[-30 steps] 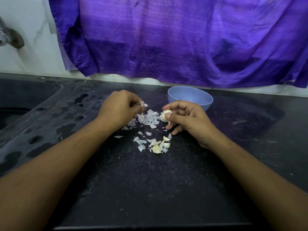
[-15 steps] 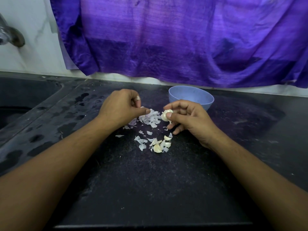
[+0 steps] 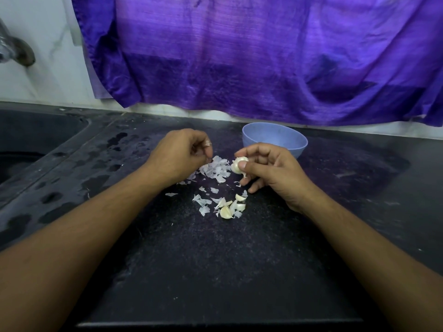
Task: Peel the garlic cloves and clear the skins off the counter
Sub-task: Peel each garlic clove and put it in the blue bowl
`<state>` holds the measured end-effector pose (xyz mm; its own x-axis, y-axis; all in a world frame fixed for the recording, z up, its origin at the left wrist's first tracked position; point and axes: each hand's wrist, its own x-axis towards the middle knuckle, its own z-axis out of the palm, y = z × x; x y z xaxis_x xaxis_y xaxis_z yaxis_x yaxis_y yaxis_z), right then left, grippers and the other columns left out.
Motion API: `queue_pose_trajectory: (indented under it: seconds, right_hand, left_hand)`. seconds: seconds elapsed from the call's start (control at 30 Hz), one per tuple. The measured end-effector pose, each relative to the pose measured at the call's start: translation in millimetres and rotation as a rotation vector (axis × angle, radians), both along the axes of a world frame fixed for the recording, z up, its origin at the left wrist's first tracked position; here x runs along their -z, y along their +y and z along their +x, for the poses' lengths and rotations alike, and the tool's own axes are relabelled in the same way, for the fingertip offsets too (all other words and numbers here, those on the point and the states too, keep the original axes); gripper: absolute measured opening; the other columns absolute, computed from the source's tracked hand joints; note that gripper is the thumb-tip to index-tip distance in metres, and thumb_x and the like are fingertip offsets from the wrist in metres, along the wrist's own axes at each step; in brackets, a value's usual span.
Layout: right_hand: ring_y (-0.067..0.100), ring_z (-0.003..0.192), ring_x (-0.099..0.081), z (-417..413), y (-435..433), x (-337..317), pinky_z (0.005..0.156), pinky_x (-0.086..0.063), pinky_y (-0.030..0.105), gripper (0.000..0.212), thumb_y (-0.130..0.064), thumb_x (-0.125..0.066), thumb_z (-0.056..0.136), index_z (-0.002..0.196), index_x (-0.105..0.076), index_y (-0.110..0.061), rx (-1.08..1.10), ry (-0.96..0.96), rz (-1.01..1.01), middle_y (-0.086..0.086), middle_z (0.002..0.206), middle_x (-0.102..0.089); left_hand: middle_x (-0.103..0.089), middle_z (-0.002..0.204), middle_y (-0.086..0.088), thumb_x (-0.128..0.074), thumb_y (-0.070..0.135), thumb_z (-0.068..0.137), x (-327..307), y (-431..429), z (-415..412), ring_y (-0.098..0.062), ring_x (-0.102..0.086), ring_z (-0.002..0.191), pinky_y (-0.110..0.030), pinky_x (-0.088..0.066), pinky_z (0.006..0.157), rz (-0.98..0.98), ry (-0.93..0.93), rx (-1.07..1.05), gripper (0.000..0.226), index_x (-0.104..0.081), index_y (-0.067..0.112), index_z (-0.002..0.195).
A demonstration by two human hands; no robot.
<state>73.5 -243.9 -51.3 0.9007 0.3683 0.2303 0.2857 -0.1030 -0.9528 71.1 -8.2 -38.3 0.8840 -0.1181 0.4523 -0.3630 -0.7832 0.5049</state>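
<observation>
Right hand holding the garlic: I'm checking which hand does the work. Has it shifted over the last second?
No. The right hand still pinches the white garlic piece at the same spot, just in front of the round blue bowl.

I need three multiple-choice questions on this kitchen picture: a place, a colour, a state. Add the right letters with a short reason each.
1. Where does the bowl stand?
A. in the sink
B. on the counter, behind the right hand
C. at the near edge

2. What colour is the hanging cloth?
A. green
B. white
C. purple

3. What is the right hand doing?
A. lying flat and open
B. holding a garlic piece
C. lifting the bowl

Answers:
1 B: the bowl's rim shows just beyond the knuckles.
2 C: it is purple all over.
3 B: thumb and fingers pinch the garlic.
</observation>
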Motion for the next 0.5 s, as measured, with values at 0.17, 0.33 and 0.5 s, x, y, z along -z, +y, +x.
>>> queue_pose_trajectory:
  seconds: [0.17,0.33,0.5]
  right_hand:
    - [0.024,0.07,-0.07,-0.6,0.3,-1.4,0.056,-0.057,0.031,0.022,-0.006,-0.071,0.094,0.116,-0.069,-0.004,0.003,-0.001,-0.009,0.017,0.094,-0.074]
    - [0.026,0.071,-0.07,-1.5,0.6,-1.8,0.056,-0.057,0.032,0.023,-0.007,-0.072,0.093,0.115,-0.069,-0.004,0.005,-0.001,-0.015,0.024,0.1,-0.072]
    - [0.025,0.071,-0.07,-1.3,1.0,-1.8,0.056,-0.057,0.031,0.023,-0.006,-0.072,0.093,0.116,-0.069,-0.004,0.01,0.004,-0.01,0.023,0.1,-0.073]
  left_hand:
    - [-0.058,0.058,0.009,-0.087,0.035,0.08,1.6,1.9,-0.6,-0.001,-0.049,0.048,-0.024,-0.041,0.055,-0.032,0.011,-0.015,0.032,-0.059,0.02,0.072]
    - [-0.063,0.054,0.006,-0.077,0.057,0.084,1.0,3.2,-0.1,-0.003,-0.052,0.046,-0.026,-0.043,0.056,-0.045,-0.012,-0.048,0.042,-0.066,0.02,0.067]
    - [-0.076,0.077,0.017,-0.064,0.043,0.099,-1.3,0.5,-2.8,-0.001,-0.071,0.072,-0.036,-0.06,0.08,-0.045,0.019,0.005,0.024,-0.08,0.027,0.09]
